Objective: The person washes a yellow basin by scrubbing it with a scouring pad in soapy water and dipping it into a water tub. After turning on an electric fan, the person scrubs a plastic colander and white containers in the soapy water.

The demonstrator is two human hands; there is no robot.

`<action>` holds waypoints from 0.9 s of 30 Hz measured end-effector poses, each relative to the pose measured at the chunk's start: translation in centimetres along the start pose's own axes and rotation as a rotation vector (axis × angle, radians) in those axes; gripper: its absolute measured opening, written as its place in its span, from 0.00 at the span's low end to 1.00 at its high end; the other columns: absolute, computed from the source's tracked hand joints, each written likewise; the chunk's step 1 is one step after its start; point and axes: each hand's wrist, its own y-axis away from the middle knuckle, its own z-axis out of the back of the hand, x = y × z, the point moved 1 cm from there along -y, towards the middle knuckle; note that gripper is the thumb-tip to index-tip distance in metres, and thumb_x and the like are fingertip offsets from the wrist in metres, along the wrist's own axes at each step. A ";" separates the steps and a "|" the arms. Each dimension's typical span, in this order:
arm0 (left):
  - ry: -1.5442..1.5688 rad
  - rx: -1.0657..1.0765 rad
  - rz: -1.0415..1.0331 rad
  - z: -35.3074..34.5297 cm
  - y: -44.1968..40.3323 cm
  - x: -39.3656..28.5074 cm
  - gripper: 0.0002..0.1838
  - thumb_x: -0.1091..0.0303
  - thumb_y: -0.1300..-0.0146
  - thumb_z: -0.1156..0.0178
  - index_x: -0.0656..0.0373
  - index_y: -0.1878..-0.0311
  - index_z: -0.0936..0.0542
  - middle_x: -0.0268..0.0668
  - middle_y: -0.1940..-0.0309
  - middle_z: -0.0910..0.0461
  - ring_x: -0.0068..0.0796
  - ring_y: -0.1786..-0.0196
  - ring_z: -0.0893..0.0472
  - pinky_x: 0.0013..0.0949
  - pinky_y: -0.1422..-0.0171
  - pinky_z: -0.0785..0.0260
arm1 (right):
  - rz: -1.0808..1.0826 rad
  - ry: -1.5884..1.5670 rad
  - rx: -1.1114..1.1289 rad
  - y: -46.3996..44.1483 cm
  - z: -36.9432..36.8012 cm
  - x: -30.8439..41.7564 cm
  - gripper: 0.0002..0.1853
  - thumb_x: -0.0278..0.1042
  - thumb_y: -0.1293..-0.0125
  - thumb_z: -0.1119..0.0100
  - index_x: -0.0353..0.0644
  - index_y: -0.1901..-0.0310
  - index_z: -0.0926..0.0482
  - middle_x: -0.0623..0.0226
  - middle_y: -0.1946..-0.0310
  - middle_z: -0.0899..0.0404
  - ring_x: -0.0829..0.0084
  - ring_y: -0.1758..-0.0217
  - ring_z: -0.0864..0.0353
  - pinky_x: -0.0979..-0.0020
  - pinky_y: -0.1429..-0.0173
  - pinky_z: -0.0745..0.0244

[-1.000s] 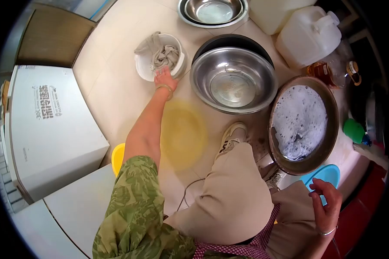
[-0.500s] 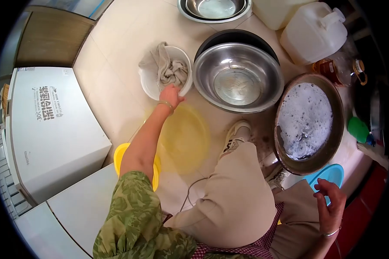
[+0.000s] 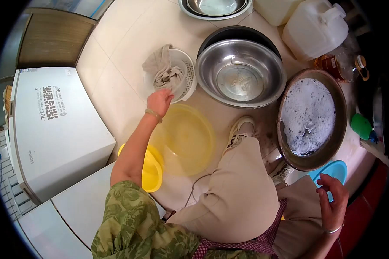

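Left hand (image 3: 160,102) was closed, pinching near rim of white basin (image 3: 149,88); rag (image 3: 166,74) lay just beyond grip, inside basin. Right hand (image 3: 334,199) was half-open, empty, well apart.

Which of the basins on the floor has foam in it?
The brown basin, just right of the large steel basin. White suds cover most of its inside, while no foam shows in the others.

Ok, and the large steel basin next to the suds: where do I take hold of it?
I'd pinch the near rim of the steel basin from your own side, thumb inside, fingers under: it flares outward, with floor showing in front. The dark basin shows behind the far rim, and the brown basin crowds the right.
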 end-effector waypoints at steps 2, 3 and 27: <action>-0.014 -0.026 -0.006 0.5 1.7 -0.6 0.07 0.66 0.42 0.38 0.57 0.72 0.24 0.40 0.72 0.23 0.46 0.64 0.21 0.46 0.63 0.30 | -0.022 -0.034 0.017 0.1 0.1 0.1 0.19 0.14 0.45 0.45 0.31 0.50 0.22 0.57 0.63 0.20 0.67 0.62 0.19 0.70 0.55 0.26; -0.021 -0.039 -0.009 0.7 2.6 -0.9 0.08 0.66 0.42 0.39 0.57 0.73 0.24 0.40 0.73 0.24 0.46 0.64 0.22 0.46 0.64 0.30 | -0.033 -0.051 0.025 0.2 0.2 0.2 0.19 0.14 0.45 0.44 0.32 0.49 0.22 0.57 0.63 0.20 0.66 0.62 0.20 0.69 0.54 0.26; 0.529 0.194 -0.096 20.8 13.3 -13.0 0.05 0.71 0.46 0.35 0.60 0.68 0.19 0.40 0.77 0.24 0.35 0.75 0.26 0.33 0.68 0.34 | 0.202 -0.087 0.054 -0.3 -1.3 4.2 0.12 0.25 0.40 0.39 0.34 0.55 0.21 0.53 0.71 0.22 0.58 0.72 0.21 0.65 0.64 0.27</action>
